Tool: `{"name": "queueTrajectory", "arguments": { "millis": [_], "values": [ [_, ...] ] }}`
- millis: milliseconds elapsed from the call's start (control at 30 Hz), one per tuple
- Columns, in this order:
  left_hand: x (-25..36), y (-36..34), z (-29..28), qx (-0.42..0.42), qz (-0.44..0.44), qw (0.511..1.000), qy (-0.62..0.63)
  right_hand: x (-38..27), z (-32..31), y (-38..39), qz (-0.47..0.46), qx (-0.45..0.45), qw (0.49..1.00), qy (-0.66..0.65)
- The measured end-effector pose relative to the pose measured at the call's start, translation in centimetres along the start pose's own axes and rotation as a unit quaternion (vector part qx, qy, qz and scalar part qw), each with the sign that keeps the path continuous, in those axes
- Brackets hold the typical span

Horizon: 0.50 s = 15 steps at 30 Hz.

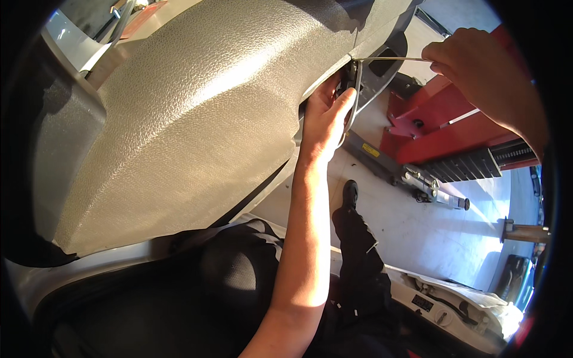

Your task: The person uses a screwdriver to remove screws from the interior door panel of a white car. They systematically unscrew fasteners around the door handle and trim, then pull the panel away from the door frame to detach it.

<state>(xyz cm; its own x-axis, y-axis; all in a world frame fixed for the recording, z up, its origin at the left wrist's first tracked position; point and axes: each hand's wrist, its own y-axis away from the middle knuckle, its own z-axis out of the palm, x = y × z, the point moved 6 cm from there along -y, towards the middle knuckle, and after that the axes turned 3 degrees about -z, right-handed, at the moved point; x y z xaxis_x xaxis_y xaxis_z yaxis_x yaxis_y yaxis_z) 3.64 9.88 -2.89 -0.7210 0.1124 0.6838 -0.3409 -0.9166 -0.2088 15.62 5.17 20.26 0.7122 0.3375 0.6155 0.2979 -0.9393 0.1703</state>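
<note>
Underneath, stood on a pale concrete floor (418, 232) beside a red lift arm (441, 125), below a large textured grey panel (191, 119). Left hand (325, 116) curled over the panel's edge, fingers half hidden behind it. Right hand (471, 65) pinched shut on a thin flat strip (388, 58) running to that edge. Far end of strip lost in shadow.

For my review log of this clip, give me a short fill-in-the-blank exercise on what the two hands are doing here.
1. The left hand presses at the edge of the large grey textured ____ panel.
2. The right hand pinches a thin pale ____ that runs toward the panel edge.
3. On the pale concrete floor lies a ____ metal lift arm.

Missing words: plastic; strip; red
</note>
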Motion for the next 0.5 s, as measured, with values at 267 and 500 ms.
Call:
{"name": "queueTrajectory", "arguments": {
  "millis": [267,500],
  "values": [
    [-0.1,0.1,-0.2,0.002,-0.004,1.000,-0.008,0.1,2.5,-2.6,-0.063,-0.013,0.994,-0.089],
    [-0.1,0.0,0.0,-0.008,-0.010,1.000,-0.015,1.3,1.8,-4.0,0.027,-0.132,0.941,-0.311]
  ]
}}
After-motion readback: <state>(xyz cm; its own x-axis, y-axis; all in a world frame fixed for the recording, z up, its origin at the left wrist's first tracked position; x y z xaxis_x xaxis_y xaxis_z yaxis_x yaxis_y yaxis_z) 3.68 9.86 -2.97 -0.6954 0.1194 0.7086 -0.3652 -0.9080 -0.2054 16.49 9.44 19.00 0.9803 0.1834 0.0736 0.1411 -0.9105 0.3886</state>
